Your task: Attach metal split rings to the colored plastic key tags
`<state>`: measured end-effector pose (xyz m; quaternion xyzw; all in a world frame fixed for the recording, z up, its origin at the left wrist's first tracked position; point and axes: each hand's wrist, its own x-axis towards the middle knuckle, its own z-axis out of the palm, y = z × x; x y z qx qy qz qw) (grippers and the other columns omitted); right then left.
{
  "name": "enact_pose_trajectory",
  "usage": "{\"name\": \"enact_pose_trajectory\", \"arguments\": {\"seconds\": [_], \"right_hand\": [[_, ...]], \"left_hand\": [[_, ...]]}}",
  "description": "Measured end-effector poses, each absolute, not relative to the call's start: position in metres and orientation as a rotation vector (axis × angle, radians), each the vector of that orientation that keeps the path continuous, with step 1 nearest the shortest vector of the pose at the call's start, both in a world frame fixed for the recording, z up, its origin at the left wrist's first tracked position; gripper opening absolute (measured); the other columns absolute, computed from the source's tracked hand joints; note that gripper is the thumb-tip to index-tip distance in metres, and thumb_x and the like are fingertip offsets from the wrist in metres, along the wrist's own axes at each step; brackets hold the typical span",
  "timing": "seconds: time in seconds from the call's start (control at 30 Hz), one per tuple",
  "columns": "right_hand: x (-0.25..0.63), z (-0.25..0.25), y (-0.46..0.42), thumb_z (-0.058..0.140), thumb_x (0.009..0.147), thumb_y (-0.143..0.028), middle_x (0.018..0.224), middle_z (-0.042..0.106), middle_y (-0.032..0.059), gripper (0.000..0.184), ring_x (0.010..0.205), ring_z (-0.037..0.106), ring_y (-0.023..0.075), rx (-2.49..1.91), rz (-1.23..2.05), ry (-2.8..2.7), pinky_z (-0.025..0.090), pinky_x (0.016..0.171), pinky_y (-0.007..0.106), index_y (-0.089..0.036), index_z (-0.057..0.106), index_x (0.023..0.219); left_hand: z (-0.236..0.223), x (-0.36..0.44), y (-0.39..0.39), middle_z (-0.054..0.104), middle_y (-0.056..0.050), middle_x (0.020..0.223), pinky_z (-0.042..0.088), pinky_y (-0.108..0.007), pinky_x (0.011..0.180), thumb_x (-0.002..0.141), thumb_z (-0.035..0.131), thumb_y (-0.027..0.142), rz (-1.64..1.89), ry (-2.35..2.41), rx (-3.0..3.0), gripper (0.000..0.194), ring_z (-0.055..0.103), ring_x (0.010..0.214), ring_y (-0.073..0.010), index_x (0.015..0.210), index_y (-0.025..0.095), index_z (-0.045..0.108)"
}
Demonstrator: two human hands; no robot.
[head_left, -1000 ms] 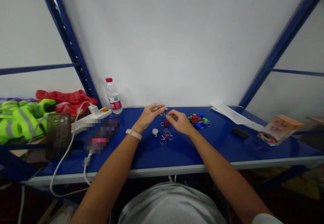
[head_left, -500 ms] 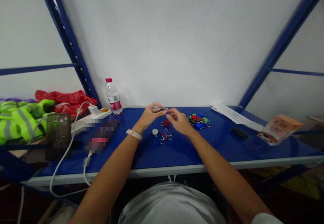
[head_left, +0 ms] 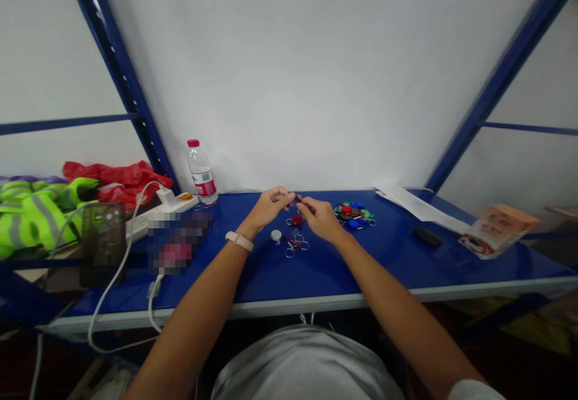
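Loose metal key rings (head_left: 294, 244) lie on the blue counter (head_left: 388, 267). Just beyond them, the left hand (head_left: 268, 207) and right hand (head_left: 320, 219) pinch a tiny dark piece (head_left: 296, 197) between their fingertips. A slipped pinch could drop it among the rings, with coloured key tags (head_left: 354, 214) to their right.

Both arms are extended forward, converging at centre. Left hand (head_left: 268, 207) is raised, fingers curled, thumb and forefinger pinched closed. Right hand (head_left: 320, 219) is angled inward, its fingertips (head_left: 303, 202) bunched and directed at the left hand, just beside it. Left forearm (head_left: 194, 303) and right forearm (head_left: 397, 303) run diagonally, wrists slightly bent.
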<state>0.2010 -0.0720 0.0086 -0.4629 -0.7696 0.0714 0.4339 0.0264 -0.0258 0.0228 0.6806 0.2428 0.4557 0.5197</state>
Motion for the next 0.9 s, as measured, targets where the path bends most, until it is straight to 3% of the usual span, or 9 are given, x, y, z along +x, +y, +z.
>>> {"name": "enact_pose_trajectory", "arguments": {"seconds": [0.2,0.43,0.57,0.9], "right_hand": [[0.202,0.011,-0.073,0.041,0.094,-0.043,0.063,0.059,0.0012,0.036,0.056,0.05,0.0135,-1.18,0.194,-1.831,0.034,0.056,0.024,-0.017,0.065,0.088],[0.204,0.012,-0.073,0.041,0.093,-0.042,0.061,0.057,0.0005,0.035,0.054,0.05,0.0131,-1.187,0.206,-1.803,0.036,0.055,0.024,-0.017,0.066,0.091],[0.204,0.011,-0.072,0.042,0.093,-0.042,0.063,0.061,0.0013,0.034,0.055,0.053,0.0133,-1.192,0.254,-1.779,0.038,0.056,0.024,-0.017,0.065,0.088],[0.205,0.006,-0.066,0.045,0.092,-0.037,0.072,0.066,0.0028,0.031,0.066,0.061,0.0135,-1.071,0.383,-1.74,0.046,0.065,0.024,-0.014,0.064,0.103]], "left_hand": [[0.02,0.025,-0.021,0.066,-0.006,0.09,0.049,-0.027,0.073,0.079,0.065,0.045,1.041,0.537,1.585,0.032,0.061,0.088,-0.0166,0.08,0.013,0.062],[0.019,0.024,-0.025,0.067,-0.007,0.096,0.048,-0.029,0.075,0.075,0.069,0.029,0.932,0.545,1.646,0.02,0.062,0.089,-0.0166,0.086,0.014,0.063],[0.019,0.025,-0.027,0.068,-0.006,0.088,0.047,-0.029,0.075,0.072,0.07,0.024,0.894,0.571,1.646,0.022,0.062,0.085,-0.0163,0.091,0.014,0.064],[0.011,0.024,-0.022,0.069,-0.009,0.097,0.047,-0.03,0.076,0.075,0.068,0.026,0.873,0.549,1.742,0.029,0.062,0.086,-0.0176,0.1,0.011,0.066]]}}
